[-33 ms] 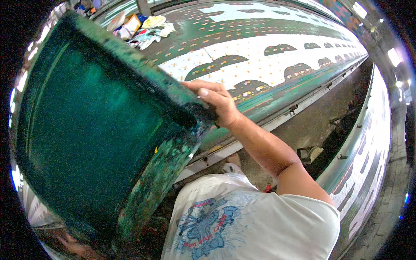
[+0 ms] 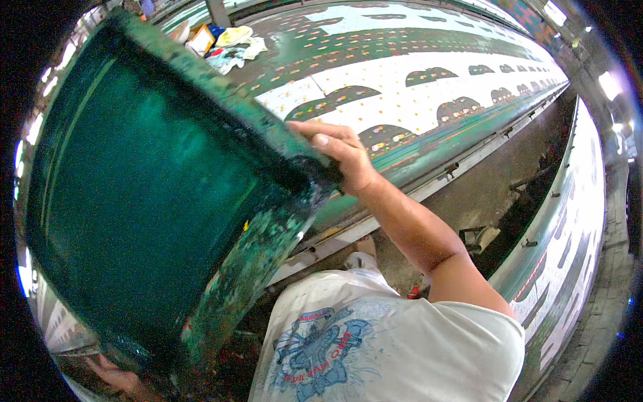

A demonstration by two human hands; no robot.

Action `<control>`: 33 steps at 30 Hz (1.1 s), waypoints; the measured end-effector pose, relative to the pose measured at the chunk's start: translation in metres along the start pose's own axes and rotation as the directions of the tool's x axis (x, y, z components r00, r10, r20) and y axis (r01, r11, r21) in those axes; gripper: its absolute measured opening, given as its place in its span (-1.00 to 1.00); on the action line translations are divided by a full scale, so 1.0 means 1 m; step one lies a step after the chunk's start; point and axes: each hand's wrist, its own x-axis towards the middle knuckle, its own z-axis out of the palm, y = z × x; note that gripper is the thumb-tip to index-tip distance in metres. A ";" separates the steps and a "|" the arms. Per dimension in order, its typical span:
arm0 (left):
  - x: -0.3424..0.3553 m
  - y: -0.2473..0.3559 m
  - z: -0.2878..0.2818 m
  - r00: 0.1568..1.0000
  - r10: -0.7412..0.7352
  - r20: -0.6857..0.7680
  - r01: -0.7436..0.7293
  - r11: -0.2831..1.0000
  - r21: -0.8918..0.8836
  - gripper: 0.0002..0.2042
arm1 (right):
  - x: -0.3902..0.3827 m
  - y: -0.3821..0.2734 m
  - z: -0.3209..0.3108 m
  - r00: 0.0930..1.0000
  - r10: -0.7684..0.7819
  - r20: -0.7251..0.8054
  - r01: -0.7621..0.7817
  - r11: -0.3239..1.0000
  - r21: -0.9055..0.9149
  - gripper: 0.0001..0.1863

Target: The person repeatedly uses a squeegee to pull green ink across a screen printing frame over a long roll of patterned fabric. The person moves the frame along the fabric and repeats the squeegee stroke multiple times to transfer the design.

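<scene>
A large screen-printing frame (image 2: 140, 181) with a dark green mesh and paint-stained edges is held up at a tilt, filling the left of the view. My right hand (image 2: 345, 157) grips its right-hand corner, thumb and fingers closed on the rim. At the lower left, my left hand (image 2: 119, 376) is at the frame's bottom edge; part of it is hidden, and its fingers look curled against the frame. Beyond the frame stretches a long green printing table (image 2: 429, 153) covered with white fabric (image 2: 415, 74) printed with dark arched shapes and small orange spots.
A heap of rags and papers (image 2: 231, 41) lies at the table's far left. To the right, past a narrow aisle (image 2: 429, 214), runs a second long table (image 2: 569, 234) with printed fabric. Small brackets (image 2: 452, 169) stick out along the near table's edge rail. A red object (image 2: 414, 292) lies on the floor.
The frame has shifted slightly right, and my right hand has moved a little right and down with its corner. My left hand sits slightly higher. Both hands keep their places on the frame.
</scene>
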 end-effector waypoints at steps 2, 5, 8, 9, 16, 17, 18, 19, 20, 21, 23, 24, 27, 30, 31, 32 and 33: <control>-0.017 0.006 0.057 0.999 -0.037 0.028 0.037 0.999 -0.013 -0.28 | -0.004 -0.005 -0.060 1.000 -0.023 -0.016 0.024 0.998 0.051 -0.30; -0.057 0.003 0.141 0.993 -0.103 0.061 0.106 0.994 -0.037 -0.30 | -0.009 -0.021 -0.155 0.999 -0.020 -0.038 0.020 1.000 0.004 -0.24; -0.090 -0.036 0.210 0.986 0.035 0.164 -0.046 0.997 0.062 -0.28 | -0.021 -0.036 -0.246 0.995 0.049 -0.086 -0.055 0.997 -0.062 -0.24; -0.104 -0.049 0.235 0.978 0.077 0.196 -0.095 0.992 0.084 -0.29 | -0.025 -0.040 -0.277 0.992 0.069 -0.109 -0.078 0.994 -0.081 -0.24; -0.251 -0.106 0.420 0.877 -0.143 0.458 0.142 0.989 0.035 -0.35 | -0.059 -0.056 -0.442 0.805 0.312 -0.505 -0.393 0.918 -0.060 -0.47; -0.272 -0.117 0.443 0.867 -0.130 0.481 0.131 0.991 0.031 -0.38 | -0.064 -0.053 -0.467 0.796 0.287 -0.534 -0.386 0.919 -0.081 -0.49; -0.293 -0.126 0.463 0.873 -0.112 0.474 0.092 0.994 0.065 -0.38 | -0.070 -0.048 -0.493 0.783 0.263 -0.564 -0.380 0.919 -0.100 -0.50; -0.314 -0.133 0.478 0.874 -0.130 0.469 0.099 0.991 0.089 -0.39 | -0.074 -0.045 -0.510 0.769 0.241 -0.592 -0.376 0.919 -0.115 -0.52; -0.333 -0.138 0.489 0.878 -0.145 0.456 0.102 0.988 0.117 -0.40 | -0.074 -0.056 -0.509 0.726 0.267 -0.634 -0.408 0.909 -0.083 -0.56; -0.344 -0.144 0.499 0.870 -0.199 0.450 0.158 0.979 0.128 -0.41 | -0.077 -0.054 -0.523 0.727 0.265 -0.634 -0.395 0.916 -0.070 -0.57; -0.352 -0.163 0.507 0.845 -0.188 0.501 0.152 0.982 0.112 -0.37 | -0.087 -0.046 -0.553 0.726 0.268 -0.633 -0.375 0.926 -0.038 -0.59; -0.369 -0.169 0.511 0.834 -0.209 0.512 0.175 0.978 0.115 -0.36 | -0.089 -0.054 -0.554 0.716 0.254 -0.651 -0.389 0.919 -0.069 -0.59; -0.369 -0.193 0.502 0.792 -0.296 0.534 0.244 0.955 0.168 -0.34 | -0.090 -0.063 -0.570 0.707 0.306 -0.638 -0.412 0.911 -0.019 -0.59; -0.420 -0.185 0.518 0.809 -0.305 0.503 0.252 0.952 0.172 -0.34 | -0.102 -0.059 -0.606 0.722 0.271 -0.636 -0.429 0.897 -0.105 -0.58; -0.428 -0.185 0.518 0.820 -0.282 0.498 0.232 0.959 0.160 -0.34 | -0.101 -0.057 -0.611 0.735 0.269 -0.622 -0.421 0.900 -0.110 -0.57; -0.436 -0.188 0.520 0.830 -0.259 0.493 0.213 0.966 0.149 -0.33 | -0.102 -0.058 -0.615 0.717 0.276 -0.640 -0.441 0.891 -0.111 -0.56; -0.438 -0.191 0.519 0.842 -0.236 0.485 0.191 0.971 0.141 -0.32 | -0.101 -0.059 -0.616 0.716 0.285 -0.637 -0.440 0.893 -0.094 -0.55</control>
